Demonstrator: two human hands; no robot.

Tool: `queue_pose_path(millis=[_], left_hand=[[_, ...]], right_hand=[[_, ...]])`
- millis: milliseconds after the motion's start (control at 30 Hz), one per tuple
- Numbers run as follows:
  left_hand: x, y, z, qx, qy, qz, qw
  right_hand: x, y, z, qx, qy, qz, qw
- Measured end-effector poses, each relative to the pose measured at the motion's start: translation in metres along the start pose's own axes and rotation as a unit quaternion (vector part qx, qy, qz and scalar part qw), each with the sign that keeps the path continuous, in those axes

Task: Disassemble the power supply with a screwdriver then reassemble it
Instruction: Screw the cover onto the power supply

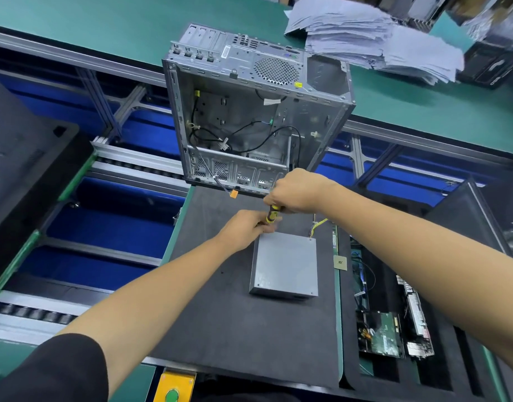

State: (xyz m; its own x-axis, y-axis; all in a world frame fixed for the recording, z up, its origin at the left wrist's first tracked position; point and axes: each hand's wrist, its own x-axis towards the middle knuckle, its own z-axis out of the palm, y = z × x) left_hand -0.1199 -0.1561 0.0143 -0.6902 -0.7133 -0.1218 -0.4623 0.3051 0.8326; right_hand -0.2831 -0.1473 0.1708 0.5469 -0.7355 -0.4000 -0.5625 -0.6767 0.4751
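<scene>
Head cam: the grey power supply (pixel 284 264) lies flat on a dark foam mat (pixel 235 329) on the bench, just in front of an open PC case (pixel 249 111). The right hand (pixel 295 192) has a closed grip on the yellow-black screwdriver (pixel 271 216) at the far left corner of the power supply, while the left hand (pixel 246 227) pinches its shaft lower down.

dark foam mat (pixel 235 314) carries grey power supply (pixel 284 265); open computer case (pixel 249 111) apparently at far edge.

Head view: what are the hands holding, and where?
Right hand grips the yellow-and-black screwdriver by its handle top; left hand pinches it lower down.
</scene>
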Motion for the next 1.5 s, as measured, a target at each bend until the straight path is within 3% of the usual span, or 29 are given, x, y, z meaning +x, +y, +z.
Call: queue_pose_path(millis=[233,433,567,733,900,1100,1233,1333,1500], left_hand=[[0.005,0.010,-0.004,-0.005,-0.027,-0.014,1.000],[0.005,0.004,0.001,-0.009,0.074,-0.021,0.997],[0.007,0.000,-0.002,-0.053,0.023,-0.016,0.998],[0.003,-0.002,0.001,-0.024,0.056,0.005,0.998],[0.007,-0.004,0.000,-0.031,0.014,0.003,0.999],[0.008,-0.002,-0.001,-0.027,0.036,0.002,0.999],[0.007,-0.004,-0.002,-0.036,0.007,0.001,0.999],[0.007,-0.002,-0.008,-0.055,-0.030,0.004,0.998],[0.008,0.001,-0.007,-0.042,0.045,0.010,0.998]], right_hand=[[0.002,-0.002,0.003,0.053,0.001,-0.001,0.999],[0.006,-0.007,0.007,0.126,-0.001,0.063,0.990],[0.000,-0.002,0.008,0.067,0.017,-0.004,0.998],[0.000,-0.002,0.009,0.058,-0.008,0.066,0.996],[-0.001,-0.002,0.008,0.050,0.015,-0.032,0.998],[0.003,-0.009,0.009,0.153,-0.025,0.048,0.987],[0.001,-0.005,0.003,0.072,-0.003,-0.006,0.997],[0.003,-0.006,-0.001,0.062,-0.014,0.015,0.998],[0.007,-0.008,-0.005,0.068,-0.041,0.060,0.995]])
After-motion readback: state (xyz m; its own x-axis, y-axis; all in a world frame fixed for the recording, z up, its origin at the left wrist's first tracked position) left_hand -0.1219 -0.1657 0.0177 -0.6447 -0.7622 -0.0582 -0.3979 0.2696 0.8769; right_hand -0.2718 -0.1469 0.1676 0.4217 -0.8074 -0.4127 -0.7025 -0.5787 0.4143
